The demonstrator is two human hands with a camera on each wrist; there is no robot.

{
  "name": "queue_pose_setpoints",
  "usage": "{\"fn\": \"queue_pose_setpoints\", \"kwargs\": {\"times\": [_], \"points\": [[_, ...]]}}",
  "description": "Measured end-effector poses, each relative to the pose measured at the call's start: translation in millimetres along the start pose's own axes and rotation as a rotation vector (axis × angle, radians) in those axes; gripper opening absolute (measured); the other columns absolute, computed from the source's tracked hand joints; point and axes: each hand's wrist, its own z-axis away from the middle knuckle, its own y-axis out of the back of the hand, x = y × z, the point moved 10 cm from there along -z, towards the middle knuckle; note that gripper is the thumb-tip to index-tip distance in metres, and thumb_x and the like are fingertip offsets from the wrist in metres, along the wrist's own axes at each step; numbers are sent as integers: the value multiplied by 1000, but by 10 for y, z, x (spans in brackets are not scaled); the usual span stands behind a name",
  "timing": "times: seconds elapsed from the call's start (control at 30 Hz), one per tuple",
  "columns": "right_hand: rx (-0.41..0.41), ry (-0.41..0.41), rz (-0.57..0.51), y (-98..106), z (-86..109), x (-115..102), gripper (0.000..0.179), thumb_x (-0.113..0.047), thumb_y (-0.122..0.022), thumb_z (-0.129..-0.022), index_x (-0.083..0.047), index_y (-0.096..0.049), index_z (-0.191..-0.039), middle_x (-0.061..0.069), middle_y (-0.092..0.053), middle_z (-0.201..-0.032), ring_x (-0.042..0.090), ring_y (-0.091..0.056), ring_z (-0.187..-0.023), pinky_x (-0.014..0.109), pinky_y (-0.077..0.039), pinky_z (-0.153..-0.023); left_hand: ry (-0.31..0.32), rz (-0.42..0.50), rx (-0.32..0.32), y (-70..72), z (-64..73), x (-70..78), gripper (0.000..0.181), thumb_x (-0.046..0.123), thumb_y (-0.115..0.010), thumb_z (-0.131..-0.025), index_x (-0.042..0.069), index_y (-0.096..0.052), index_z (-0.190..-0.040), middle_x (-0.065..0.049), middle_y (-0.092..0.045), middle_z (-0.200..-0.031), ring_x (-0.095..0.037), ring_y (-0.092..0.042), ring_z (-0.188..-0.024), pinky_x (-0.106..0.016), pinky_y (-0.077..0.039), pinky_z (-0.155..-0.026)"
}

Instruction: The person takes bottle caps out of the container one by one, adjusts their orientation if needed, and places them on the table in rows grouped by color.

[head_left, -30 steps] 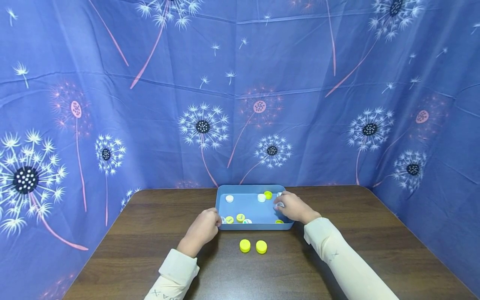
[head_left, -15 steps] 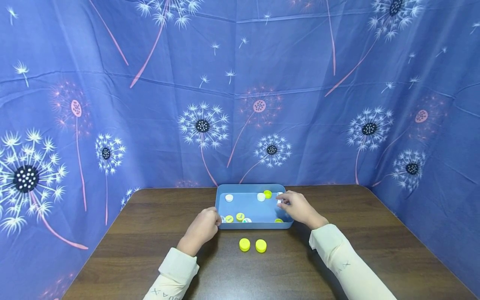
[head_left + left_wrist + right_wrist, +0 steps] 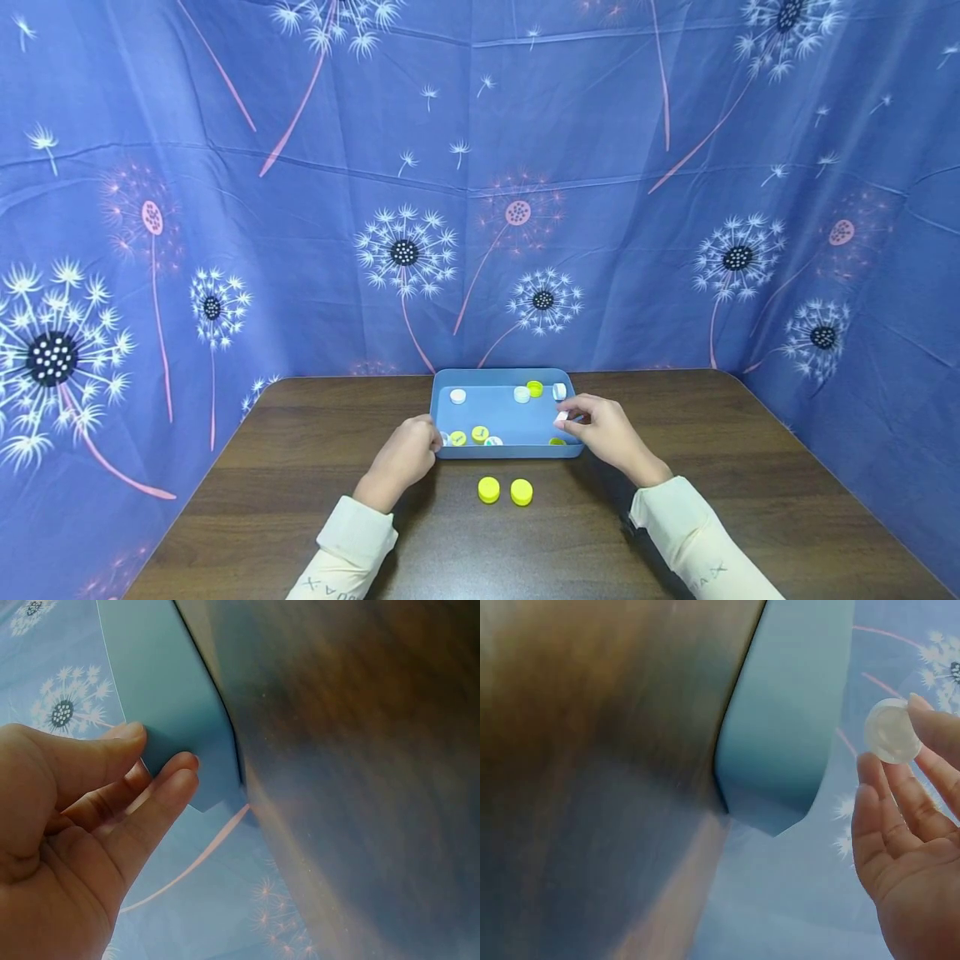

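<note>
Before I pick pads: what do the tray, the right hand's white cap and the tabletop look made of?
Tray: probably plastic, satin; smooth, even blue walls.
White cap: likely plastic; moulded-looking ring, finish unclear.
Tabletop: wood or wood-look laminate, semi-gloss; brown grain, soft light reflection.

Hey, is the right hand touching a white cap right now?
Touching. The right wrist view shows the right hand pinching the white cap, its thumb overlapping the edge.

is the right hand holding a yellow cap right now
No, the right hand pinches a white cap.
</note>
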Motion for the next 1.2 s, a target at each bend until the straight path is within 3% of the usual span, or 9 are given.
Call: {"fn": "queue_pose_setpoints", "kwargs": {"times": [0.27,0.43,0.67,1.03,1.2], "points": [[-13,46,-96,-18,192,-172,19,-12,-80,-82,-16,-74,-100,-7,-69,-94,9,-66,-84,28,-55,-73,-4,-11,15,-1,-2,-3,29,-18,-57,-76,6,-67,-65,5,-48,-73,-11,-43,-69,-25,-40,-60],[-80,74,-144,-136,320,-300,14,-13,-78,-85,-18,-74,-97,-8,-69,-94,8,-67,-84,28,-55,-73,-1,-11,14,-7,-2,-6,27,-18,-57,-77,5,-69,-68,4,-50,-74,-11,-43,-69,-25,-41,-61],[-205,183,-225,-388,484,-589,11,-11,-78,-85,-16,-73,-93,-3,-71,-97,13,-68,-87,30,-57,-75,10,-1,10,-5,6,-3,28,-18,-58,-78,5,-68,-67,5,-48,-73,-12,-42,-68,-25,-40,-59],[-345,338,-157,-722,607,-1095,13,-7,-79,-82,-14,-74,-91,-9,-71,-94,2,-64,-88,26,-56,-74,-4,5,16,3,6,3,28,-18,-57,-77,5,-68,-66,5,-47,-72,-11,-42,-67,-24,-40,-59],[-445,349,-123,-940,663,-1239,14,-4,-79,-81,-13,-72,-90,-9,-68,-91,0,-62,-85,19,-54,-75,15,5,0,-19,4,-15,28,-19,-57,-77,5,-68,-67,5,-47,-73,-11,-42,-68,-24,-39,-59]]}}
